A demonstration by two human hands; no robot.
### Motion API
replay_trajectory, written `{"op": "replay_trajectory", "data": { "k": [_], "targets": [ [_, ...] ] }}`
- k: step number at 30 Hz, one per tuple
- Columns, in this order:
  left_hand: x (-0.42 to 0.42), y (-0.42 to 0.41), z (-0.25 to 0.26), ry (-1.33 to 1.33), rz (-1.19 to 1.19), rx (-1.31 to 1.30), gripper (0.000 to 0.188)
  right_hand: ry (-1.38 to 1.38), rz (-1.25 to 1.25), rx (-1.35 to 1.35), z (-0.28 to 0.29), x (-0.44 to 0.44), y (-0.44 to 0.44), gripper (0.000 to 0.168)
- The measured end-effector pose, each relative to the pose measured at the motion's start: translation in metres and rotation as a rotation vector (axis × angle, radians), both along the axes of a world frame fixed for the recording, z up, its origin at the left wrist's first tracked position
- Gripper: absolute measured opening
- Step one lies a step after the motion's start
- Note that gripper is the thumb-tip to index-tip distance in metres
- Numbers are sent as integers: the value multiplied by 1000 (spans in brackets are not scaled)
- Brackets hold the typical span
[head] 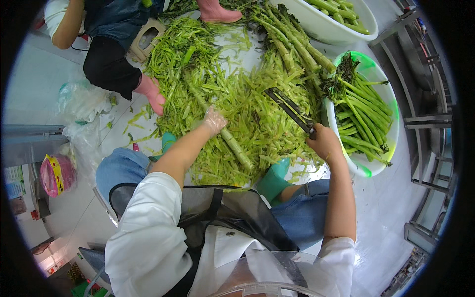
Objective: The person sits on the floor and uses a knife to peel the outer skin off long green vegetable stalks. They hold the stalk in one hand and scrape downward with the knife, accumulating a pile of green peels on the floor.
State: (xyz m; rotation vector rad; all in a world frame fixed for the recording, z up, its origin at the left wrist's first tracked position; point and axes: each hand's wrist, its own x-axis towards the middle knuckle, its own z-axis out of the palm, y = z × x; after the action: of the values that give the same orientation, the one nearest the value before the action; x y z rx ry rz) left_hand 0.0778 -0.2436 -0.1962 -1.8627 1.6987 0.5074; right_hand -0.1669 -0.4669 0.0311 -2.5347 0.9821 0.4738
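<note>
My left hand [214, 121], in a thin clear glove, grips a long pale green stem [236, 147], probably celtuce. The stem slants from upper left to lower right over a thick heap of green peelings [256, 126]. To the right, my right hand [328, 143] is closed around the handle of a long, dark peeling knife [306, 125] with a slot along its blade. The blade points up and left above the peelings, apart from the held stem. Bits of peel seem to cling to it.
A white tub [374, 171] of green stems stands right of my right hand; another white tub [315, 28] is behind it. Unpeeled stems [297, 44] lie at the heap's far side. Another person's pink boot [151, 94] is at left. My green boots [274, 180] flank the heap.
</note>
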Motion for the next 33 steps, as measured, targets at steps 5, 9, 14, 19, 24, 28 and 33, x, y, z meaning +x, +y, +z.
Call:
{"op": "replay_trajectory", "data": {
  "k": [5, 9, 14, 19, 24, 28, 33],
  "targets": [
    [-18, 13, 63, 225, 45, 110, 61, -10, 13, -27, -2, -9, 7, 24],
    [-35, 26, 140, 172, 80, 197, 43, -43, 8, -42, -5, -1, 17, 24],
    [9, 74, 180, 394, 245, 17, 37, -245, -3, -57, -3, 12, 45, 25],
    [-9, 95, 263, 907, 981, -131, 29, -432, 9, 61, -17, 31, 88, 29],
    [-30, 117, 266, 1263, 1238, -367, 27, -439, 250, 27, -15, 50, 157, 28],
    [-57, 132, 279, 1357, 1334, -403, 27, -552, 411, 13, -7, 56, 202, 23],
    [-73, 170, 276, 1431, 1403, -453, 40, -209, 147, -56, -58, 77, 119, 15]
  ]
}}
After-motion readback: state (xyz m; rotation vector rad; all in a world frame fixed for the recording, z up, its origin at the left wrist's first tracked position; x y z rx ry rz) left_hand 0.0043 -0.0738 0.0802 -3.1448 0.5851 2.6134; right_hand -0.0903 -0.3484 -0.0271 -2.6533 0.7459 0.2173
